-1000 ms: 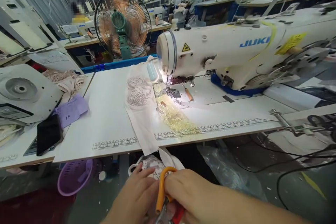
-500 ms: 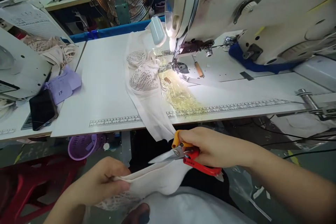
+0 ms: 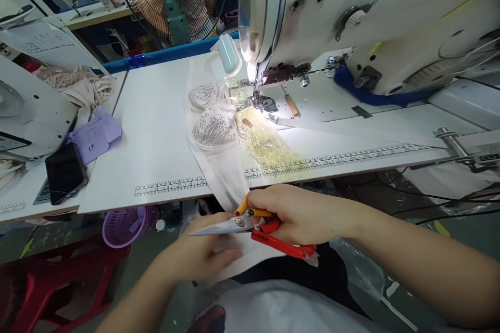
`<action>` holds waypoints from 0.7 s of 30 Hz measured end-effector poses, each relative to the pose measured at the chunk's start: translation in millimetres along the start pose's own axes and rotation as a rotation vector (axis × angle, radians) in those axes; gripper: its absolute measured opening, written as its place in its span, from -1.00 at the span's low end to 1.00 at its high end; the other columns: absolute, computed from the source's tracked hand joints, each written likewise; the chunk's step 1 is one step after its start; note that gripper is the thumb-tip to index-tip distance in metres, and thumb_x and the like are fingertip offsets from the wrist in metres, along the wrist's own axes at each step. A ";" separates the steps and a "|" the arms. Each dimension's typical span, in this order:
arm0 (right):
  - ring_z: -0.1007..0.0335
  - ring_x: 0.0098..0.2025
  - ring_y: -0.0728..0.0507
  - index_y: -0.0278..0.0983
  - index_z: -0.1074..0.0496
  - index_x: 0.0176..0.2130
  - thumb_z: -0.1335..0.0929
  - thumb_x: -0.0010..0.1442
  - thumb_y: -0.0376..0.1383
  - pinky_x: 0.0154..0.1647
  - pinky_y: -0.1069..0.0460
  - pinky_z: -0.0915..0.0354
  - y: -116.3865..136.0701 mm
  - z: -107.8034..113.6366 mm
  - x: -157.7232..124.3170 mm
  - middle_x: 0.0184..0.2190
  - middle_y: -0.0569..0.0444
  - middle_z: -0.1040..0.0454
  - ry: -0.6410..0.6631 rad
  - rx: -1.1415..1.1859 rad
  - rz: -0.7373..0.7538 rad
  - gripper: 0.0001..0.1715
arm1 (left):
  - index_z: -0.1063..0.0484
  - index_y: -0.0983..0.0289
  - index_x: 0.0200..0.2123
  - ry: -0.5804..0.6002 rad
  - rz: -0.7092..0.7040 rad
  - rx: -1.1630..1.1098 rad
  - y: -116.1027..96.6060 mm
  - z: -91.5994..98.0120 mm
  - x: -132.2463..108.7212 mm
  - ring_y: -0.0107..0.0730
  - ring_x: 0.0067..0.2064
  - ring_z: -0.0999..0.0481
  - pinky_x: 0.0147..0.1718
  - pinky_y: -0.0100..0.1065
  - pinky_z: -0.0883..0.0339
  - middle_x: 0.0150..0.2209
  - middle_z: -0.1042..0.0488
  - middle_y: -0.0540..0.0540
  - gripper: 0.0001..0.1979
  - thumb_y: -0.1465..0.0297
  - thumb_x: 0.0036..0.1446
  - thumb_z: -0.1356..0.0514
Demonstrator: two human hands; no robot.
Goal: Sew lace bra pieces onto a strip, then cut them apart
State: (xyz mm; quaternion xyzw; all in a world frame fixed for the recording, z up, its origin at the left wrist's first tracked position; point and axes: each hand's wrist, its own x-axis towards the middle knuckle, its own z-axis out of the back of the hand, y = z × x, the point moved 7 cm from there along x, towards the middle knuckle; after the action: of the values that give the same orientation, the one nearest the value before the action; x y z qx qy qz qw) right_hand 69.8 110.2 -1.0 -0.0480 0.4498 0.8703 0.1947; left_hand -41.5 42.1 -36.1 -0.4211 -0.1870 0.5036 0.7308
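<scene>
Right hand (image 3: 275,212): fingers wrapped around the handles of the scissors (image 3: 239,222); the blades point left and appear closed. Left hand (image 3: 197,252): behind the blades, lower centre of the frame, motion-blurred; whether its fingers grip the cloth (image 3: 252,254) cannot be told. The cloth hangs below the scissors.

Change: compared with half a second ago, the left hand is nearer the scissors, and the lace at lower left is out of sight. The cloth no longer spans visibly between the hands, which suggests regripping rather than cutting.

Beyond the hands, the bra (image 3: 214,127) lies at centre on the worktop (image 3: 156,140), its band hanging over the front edge toward the right hand. Yellow film (image 3: 263,140) lies just right of it, beneath the sewing machine (image 3: 304,18), upper right.
</scene>
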 end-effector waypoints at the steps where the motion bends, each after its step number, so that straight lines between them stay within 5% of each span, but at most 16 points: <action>1: -0.13 -0.50 0.02 -0.25 -0.16 -0.41 -0.33 -0.01 -0.43 -0.55 0.14 -0.03 0.9 0.4 -0.1 -0.50 0.19 -0.25 0.007 -0.013 -0.001 -0.79 | -0.36 0.23 -0.04 -0.043 -0.024 -0.017 -6.0 -4.9 4.3 -0.22 -0.16 -0.42 -0.13 -0.28 -0.29 -0.16 -0.45 0.14 -0.70 0.39 0.13 -0.11; 7: -0.11 -0.52 0.02 -0.24 -0.14 -0.42 -0.31 0.02 -0.38 -0.56 0.13 -0.01 -4.1 7.7 -3.6 -0.53 0.21 -0.23 -0.007 -0.079 0.025 -0.82 | -0.37 0.28 -0.26 -0.262 0.033 -0.427 -1.4 -16.7 11.5 -0.35 -0.32 -0.41 -0.33 -0.39 -0.34 -0.31 -0.43 0.11 -0.88 0.36 0.15 -0.11; 15: -0.08 -0.55 0.03 -0.22 -0.05 -0.48 -0.31 -0.01 -0.40 -0.58 0.12 -0.01 3.6 16.9 1.6 -0.55 0.23 -0.20 0.028 -0.014 0.092 -0.73 | -0.42 0.30 -0.41 -0.321 0.219 -0.653 3.2 -8.3 10.7 -0.26 -0.28 -0.43 -0.27 -0.31 -0.34 -0.36 -0.48 0.11 -0.78 0.25 0.01 -0.26; 21: -0.07 -0.56 0.02 -0.21 -0.02 -0.51 -0.30 0.01 -0.40 -0.58 0.11 0.01 8.2 25.6 2.8 -0.57 0.24 -0.19 0.040 -0.061 0.100 -0.71 | -0.41 0.31 -0.48 -0.297 0.275 -0.879 15.2 -16.3 9.3 -0.48 -0.45 -0.32 -0.45 -0.46 -0.23 -0.48 -0.38 0.01 -0.77 0.26 -0.03 -0.32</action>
State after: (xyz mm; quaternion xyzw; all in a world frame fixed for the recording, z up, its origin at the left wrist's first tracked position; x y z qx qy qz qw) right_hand 66.5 127.3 19.6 -0.0489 0.4287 0.8911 0.1405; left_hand -35.0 45.6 -59.2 -0.6343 -0.4273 0.5234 0.3756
